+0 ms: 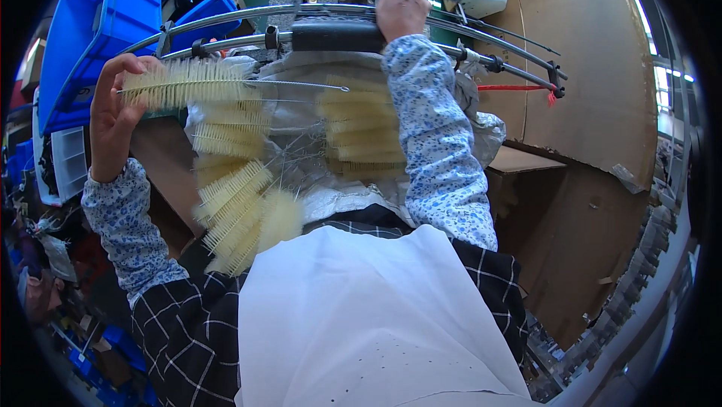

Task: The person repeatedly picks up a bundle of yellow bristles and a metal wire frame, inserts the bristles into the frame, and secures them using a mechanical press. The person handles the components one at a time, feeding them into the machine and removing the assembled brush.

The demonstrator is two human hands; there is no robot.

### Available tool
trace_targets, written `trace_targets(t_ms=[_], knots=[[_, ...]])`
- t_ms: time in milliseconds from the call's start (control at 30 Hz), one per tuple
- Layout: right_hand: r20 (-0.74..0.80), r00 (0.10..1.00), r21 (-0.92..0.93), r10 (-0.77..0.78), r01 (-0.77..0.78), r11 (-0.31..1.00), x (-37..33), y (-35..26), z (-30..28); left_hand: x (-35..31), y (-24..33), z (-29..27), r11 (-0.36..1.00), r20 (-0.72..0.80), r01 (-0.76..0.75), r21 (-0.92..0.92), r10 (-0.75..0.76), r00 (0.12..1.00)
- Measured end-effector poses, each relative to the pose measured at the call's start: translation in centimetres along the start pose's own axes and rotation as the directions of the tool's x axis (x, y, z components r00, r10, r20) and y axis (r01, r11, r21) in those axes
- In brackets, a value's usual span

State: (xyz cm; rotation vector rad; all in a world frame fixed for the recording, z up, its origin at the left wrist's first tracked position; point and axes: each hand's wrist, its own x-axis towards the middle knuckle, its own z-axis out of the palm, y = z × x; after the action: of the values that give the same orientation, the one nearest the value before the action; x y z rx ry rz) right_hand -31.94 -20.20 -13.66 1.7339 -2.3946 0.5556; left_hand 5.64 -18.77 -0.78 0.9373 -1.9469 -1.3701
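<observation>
Cardboard point(583, 53) backdrop | left hand point(114, 117) pinching brush point(192, 85) | right hand point(402, 8): grip hidden, cannot tell

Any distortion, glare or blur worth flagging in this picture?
Head view: fisheye bending bows the metal rails, corners go black; bright patches glare near the right rim; the right hand looks slightly smeared, perhaps from motion; bristles on the twisted-wire brush in the left hand remain distinguishable.
</observation>
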Motion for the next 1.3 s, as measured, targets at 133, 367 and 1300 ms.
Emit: trace_targets(t_ms=[133,367,1300], knots=[[-0.019,1.0,0.005,0.004,-0.004,1.0,0.2,5.0,-0.9,-1.4,0.2,-1.1,1.0,-0.075,0.015,-0.021,-0.016,0.997],[0.149,0.987,0.184,0.059,-0.086,0.979,3.5,13.9,-2.9,-0.4,-0.2,-0.5,0.996,-0.007,-0.042,-0.076,0.042,0.999],[0.092,0.981,-0.141,-0.17,0.182,0.973,-0.3,6.1,-3.8,-0.8,-10.5,2.9,0.805,0.197,0.285,0.52,-0.437,0.877]])
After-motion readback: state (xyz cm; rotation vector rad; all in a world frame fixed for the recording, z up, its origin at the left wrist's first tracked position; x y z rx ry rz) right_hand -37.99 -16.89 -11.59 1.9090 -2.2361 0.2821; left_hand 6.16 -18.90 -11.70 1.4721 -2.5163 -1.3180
